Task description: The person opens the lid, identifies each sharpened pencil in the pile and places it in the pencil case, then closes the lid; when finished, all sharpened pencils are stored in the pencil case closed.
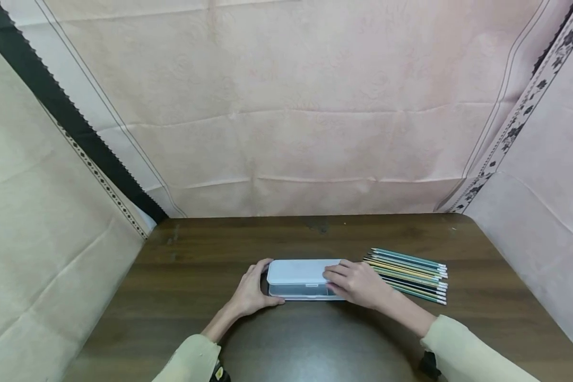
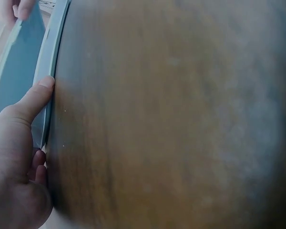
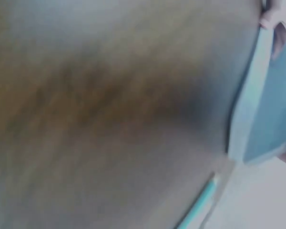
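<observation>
A pale blue pencil case (image 1: 293, 291) lies lengthwise on the table, its lid (image 1: 296, 270) tilted up from the base along the front. At the left end my left hand (image 1: 250, 292) grips the case, thumb on the near edge and fingers around the far side. My right hand (image 1: 355, 284) pinches the lid near its right end. From the left wrist view, a gap shows between lid (image 2: 21, 62) and base (image 2: 45, 57). The inside of the case is hidden. Several pencils (image 1: 410, 273) lie side by side just right of the case, partly behind my right hand.
The brown wooden table (image 1: 210, 239) has rounded far corners. Pale cloth (image 1: 286, 132) hangs behind it and along both sides. One teal pencil (image 3: 200, 202) shows near the case's end in the right wrist view.
</observation>
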A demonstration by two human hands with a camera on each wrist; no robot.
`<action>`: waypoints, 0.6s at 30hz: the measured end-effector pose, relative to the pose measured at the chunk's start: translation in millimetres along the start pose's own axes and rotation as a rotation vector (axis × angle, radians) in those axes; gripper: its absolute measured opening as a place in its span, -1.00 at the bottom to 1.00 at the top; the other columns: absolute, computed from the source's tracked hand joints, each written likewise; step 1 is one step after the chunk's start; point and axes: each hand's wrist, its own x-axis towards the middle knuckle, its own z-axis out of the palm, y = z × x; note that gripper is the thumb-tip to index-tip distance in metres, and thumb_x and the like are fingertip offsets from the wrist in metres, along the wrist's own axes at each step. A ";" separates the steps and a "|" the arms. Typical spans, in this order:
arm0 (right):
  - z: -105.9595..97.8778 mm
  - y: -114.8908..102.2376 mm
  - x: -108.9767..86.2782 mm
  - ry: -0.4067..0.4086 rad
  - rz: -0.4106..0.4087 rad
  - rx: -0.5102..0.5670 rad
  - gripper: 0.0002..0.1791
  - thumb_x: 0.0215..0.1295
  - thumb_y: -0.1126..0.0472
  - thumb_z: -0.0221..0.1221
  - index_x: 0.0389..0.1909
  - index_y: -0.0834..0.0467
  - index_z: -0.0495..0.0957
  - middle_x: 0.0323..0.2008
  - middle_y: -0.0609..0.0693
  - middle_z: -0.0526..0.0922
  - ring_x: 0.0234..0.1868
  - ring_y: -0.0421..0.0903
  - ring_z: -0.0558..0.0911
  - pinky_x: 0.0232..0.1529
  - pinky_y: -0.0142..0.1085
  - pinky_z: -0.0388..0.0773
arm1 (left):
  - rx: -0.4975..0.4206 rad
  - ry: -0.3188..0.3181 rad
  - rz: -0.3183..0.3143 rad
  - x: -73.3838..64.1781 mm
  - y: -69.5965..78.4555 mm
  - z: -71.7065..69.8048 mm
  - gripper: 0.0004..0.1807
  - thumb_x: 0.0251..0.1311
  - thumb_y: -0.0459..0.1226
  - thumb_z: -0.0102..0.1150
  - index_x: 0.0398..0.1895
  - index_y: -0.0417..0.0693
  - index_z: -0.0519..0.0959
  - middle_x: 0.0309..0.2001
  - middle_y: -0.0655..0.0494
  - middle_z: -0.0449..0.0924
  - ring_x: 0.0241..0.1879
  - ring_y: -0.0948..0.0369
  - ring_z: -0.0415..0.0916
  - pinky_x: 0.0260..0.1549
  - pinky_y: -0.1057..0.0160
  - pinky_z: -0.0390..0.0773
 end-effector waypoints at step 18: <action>-23.5 42.4 -7.7 0.247 0.527 0.381 -0.74 0.11 0.57 0.35 -0.19 0.27 0.73 -0.27 0.06 0.74 -0.44 -0.13 0.67 -0.39 -0.48 0.55 | -0.017 -0.001 -0.033 1.0 1.6 0.7 0.03 -0.22 0.06 0.65 0.32 -0.11 0.33 0.30 -0.02 0.44 0.29 -0.02 0.29 0.20 -0.14 0.28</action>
